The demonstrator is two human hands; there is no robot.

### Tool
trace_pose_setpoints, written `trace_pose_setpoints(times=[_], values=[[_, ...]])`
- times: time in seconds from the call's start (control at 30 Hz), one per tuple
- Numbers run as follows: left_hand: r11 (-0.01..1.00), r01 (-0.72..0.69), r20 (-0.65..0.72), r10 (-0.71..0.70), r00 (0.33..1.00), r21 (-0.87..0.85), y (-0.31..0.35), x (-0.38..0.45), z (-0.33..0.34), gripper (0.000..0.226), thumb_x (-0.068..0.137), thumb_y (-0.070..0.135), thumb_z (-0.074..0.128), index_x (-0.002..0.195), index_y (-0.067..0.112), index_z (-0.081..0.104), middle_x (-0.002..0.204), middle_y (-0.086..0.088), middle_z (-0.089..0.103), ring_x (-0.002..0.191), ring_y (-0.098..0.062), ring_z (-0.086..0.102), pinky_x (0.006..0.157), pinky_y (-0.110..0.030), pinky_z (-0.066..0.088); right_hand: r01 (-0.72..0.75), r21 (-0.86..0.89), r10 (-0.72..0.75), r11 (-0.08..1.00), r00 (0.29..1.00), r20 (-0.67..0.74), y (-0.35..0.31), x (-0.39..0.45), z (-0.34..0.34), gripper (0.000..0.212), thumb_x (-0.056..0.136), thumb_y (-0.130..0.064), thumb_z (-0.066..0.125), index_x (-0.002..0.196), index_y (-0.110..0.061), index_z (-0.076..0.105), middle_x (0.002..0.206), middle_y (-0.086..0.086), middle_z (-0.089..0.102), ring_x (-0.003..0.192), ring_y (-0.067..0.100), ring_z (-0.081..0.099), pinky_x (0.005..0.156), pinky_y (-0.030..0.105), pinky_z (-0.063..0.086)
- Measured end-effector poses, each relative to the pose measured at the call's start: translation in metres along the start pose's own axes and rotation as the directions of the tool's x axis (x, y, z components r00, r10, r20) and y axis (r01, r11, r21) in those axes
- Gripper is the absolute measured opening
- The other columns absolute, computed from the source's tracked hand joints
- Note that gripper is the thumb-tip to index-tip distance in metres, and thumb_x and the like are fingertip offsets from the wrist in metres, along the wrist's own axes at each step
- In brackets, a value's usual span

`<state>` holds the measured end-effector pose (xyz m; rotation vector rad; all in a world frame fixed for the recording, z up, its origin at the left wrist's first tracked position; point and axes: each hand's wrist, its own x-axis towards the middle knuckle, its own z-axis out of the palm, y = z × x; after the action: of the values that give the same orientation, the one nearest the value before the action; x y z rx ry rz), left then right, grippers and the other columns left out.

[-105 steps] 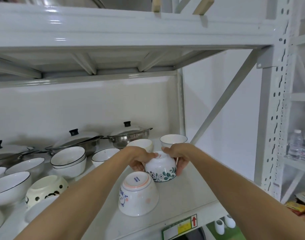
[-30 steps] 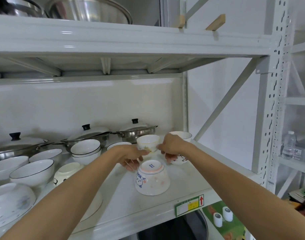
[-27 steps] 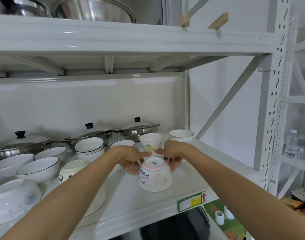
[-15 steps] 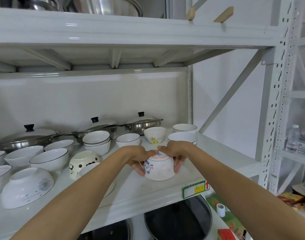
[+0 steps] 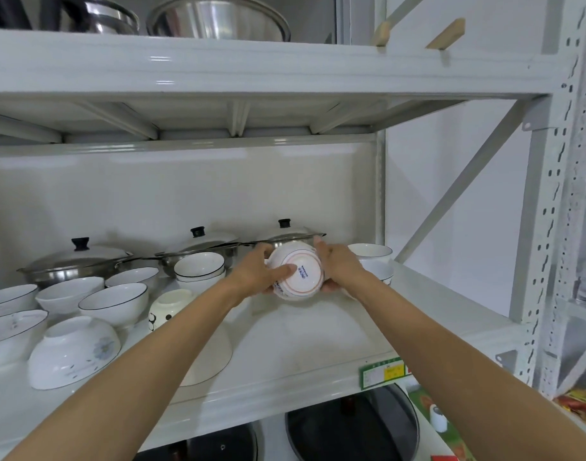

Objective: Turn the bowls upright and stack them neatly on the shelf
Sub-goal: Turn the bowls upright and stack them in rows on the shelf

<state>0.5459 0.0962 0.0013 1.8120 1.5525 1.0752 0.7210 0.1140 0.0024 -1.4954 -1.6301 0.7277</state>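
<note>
Bowl [image 5: 298, 273] at frame centre, foot toward camera, clamped between left hand [image 5: 263, 272] and right hand [image 5: 335, 267] fingers; mouth facing away.

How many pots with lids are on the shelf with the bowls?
3. One pot with lid sits far left at the back, a second in the middle, and a third just behind the bowl in the hands. More may be hidden past the left edge.

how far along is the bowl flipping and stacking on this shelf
Partly done. Several black-rimmed bowls already sit upright, and one pair is stacked. In hand: the left hand and right hand hold the pink-ringed bowl mid-turn, base toward the camera. Left: the flower-print bowl is upside down.
</note>
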Motion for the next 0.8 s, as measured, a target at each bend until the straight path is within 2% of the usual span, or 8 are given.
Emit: trace_pose_setpoints(times=[0.07, 0.17, 0.3, 0.47, 0.6, 0.67, 0.73, 0.8], values=[[0.985, -0.122, -0.058, 0.129, 0.99, 0.121, 0.006, 0.0, -0.004, 0.052, 0.07, 0.039, 0.08, 0.11, 0.017, 0.057, 0.106, 0.002, 0.066, 0.097, -0.019, 0.066, 0.078, -0.032, 0.057, -0.099, 0.251, 0.1, 0.963, 0.995, 0.007, 0.0, 0.009, -0.003, 0.058, 0.097, -0.054, 0.029, 0.085, -0.008, 0.061, 0.091, 0.023, 0.072, 0.08, 0.039, 0.071, 0.079, 0.051, 0.058], [0.946, -0.224, -0.105, 0.253, 0.962, 0.233, 0.014, -0.007, -0.003, 0.05, 0.066, 0.028, 0.084, 0.106, 0.015, 0.057, 0.105, 0.001, 0.061, 0.097, -0.018, 0.061, 0.078, -0.029, 0.052, -0.367, 0.565, 0.223, 0.739, 0.925, 0.309, -0.001, 0.009, -0.014, 0.054, 0.1, -0.049, 0.032, 0.109, -0.002, 0.057, 0.089, 0.021, 0.067, 0.073, 0.035, 0.07, 0.058, 0.047, 0.06], [0.938, -0.226, -0.05, 0.247, 0.968, 0.265, 0.006, -0.01, -0.002, 0.07, 0.063, 0.022, 0.087, 0.121, 0.016, 0.049, 0.119, -0.002, 0.049, 0.105, -0.019, 0.056, 0.087, -0.031, 0.053, -0.487, 0.485, 0.215, 0.726, 0.831, 0.513, 0.005, 0.01, -0.026, 0.045, 0.099, -0.038, 0.042, 0.119, 0.001, 0.056, 0.093, 0.022, 0.071, 0.064, 0.037, 0.072, 0.051, 0.041, 0.059], [0.999, 0.012, 0.096, -0.017, 0.995, 0.051, -0.001, -0.012, -0.005, 0.065, 0.075, 0.008, 0.078, 0.13, 0.02, 0.046, 0.108, -0.004, 0.064, 0.089, -0.014, 0.065, 0.08, -0.023, 0.056, -0.475, 0.419, 0.252, 0.774, 0.838, 0.485, 0.015, 0.014, -0.023, 0.029, 0.096, -0.018, 0.036, 0.117, -0.005, 0.051, 0.096, 0.024, 0.067, 0.063, 0.041, 0.071, 0.054, 0.045, 0.06], [0.924, 0.293, 0.152, -0.261, 0.953, -0.246, 0.001, -0.012, 0.001, 0.026, 0.095, 0.0, 0.045, 0.12, -0.003, 0.052, 0.094, -0.022, 0.07, 0.067, -0.018, 0.073, 0.06, -0.019, 0.058, -0.433, 0.255, 0.288, 0.865, 0.843, 0.455, 0.023, 0.015, -0.023, 0.017, 0.096, -0.008, 0.033, 0.099, 0.0, 0.048, 0.086, 0.023, 0.063, 0.073, 0.038, 0.066, 0.089, 0.057, 0.052], [0.902, 0.335, 0.163, -0.3, 0.94, -0.273, -0.002, -0.012, 0.007, 0.032, 0.099, 0.01, 0.044, 0.116, -0.013, 0.058, 0.091, -0.024, 0.07, 0.071, -0.023, 0.072, 0.06, -0.022, 0.059, -0.449, 0.211, 0.32, 0.868, 0.832, 0.453, 0.023, 0.007, -0.025, 0.021, 0.098, -0.005, 0.03, 0.089, 0.0, 0.047, 0.071, 0.021, 0.066, 0.06, 0.035, 0.067, 0.075, 0.05, 0.058], [0.911, 0.333, 0.151, -0.304, 0.941, -0.244, -0.006, -0.009, 0.014, 0.032, 0.097, 0.013, 0.052, 0.112, -0.014, 0.062, 0.101, -0.028, 0.07, 0.079, -0.027, 0.071, 0.063, -0.023, 0.06, -0.475, 0.195, 0.352, 0.858, 0.82, 0.45, 0.022, -0.001, -0.026, 0.029, 0.1, -0.001, 0.024, 0.083, 0.002, 0.048, 0.061, 0.019, 0.065, 0.039, 0.03, 0.064, 0.038, 0.04, 0.054], [0.922, 0.327, 0.131, -0.305, 0.943, -0.208, -0.008, -0.007, 0.019, 0.027, 0.091, 0.007, 0.059, 0.107, -0.014, 0.065, 0.106, -0.03, 0.069, 0.083, -0.03, 0.071, 0.071, -0.027, 0.062, -0.481, 0.186, 0.371, 0.857, 0.825, 0.427, 0.022, -0.004, -0.023, 0.03, 0.099, 0.002, 0.024, 0.081, 0.004, 0.048, 0.072, 0.02, 0.061, 0.046, 0.032, 0.065, 0.033, 0.038, 0.05]])
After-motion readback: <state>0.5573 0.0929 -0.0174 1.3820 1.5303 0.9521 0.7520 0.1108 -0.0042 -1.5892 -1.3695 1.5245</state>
